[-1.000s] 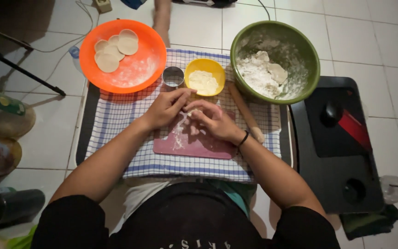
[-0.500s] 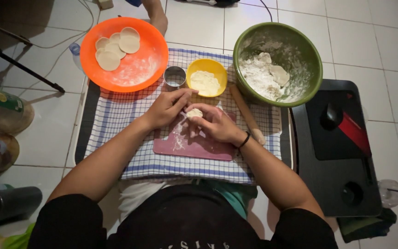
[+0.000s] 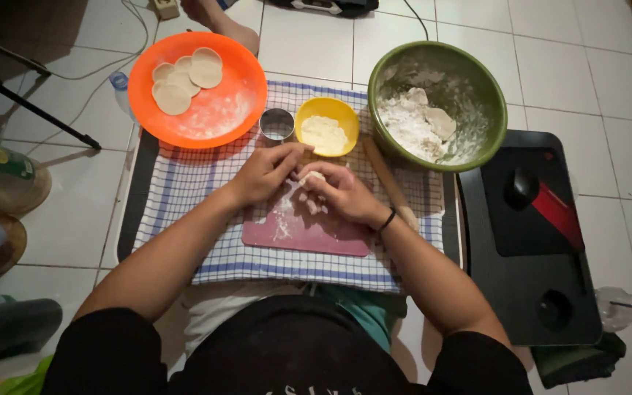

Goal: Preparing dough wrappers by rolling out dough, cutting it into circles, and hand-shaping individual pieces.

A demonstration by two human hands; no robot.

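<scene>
both hands point(image 3: 309, 186) pinched on dough lump point(image 3: 311, 177) | done: three discs point(image 3: 184, 77) on orange plate point(image 3: 239, 88), far-left | left: dough in green bowl point(image 3: 469, 80), far-right

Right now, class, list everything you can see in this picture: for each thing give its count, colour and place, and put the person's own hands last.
dough piece: one, pale, between both hands over the board
cutting board: one, pink, floured, middle of the cloth
checked cloth: one, blue and white, under the board
orange plate: one, far left of the cloth, floured
dough rounds: several, pale, on the orange plate
round cutter: one, metal, between plate and yellow bowl
yellow bowl: one, beyond the hands, pale filling inside
green bowl: one, far right, floury dough inside
rolling pin: one, wooden, right of the board
black tray: one, on the floor at right
left hand: on the dough
right hand: on the dough
</scene>
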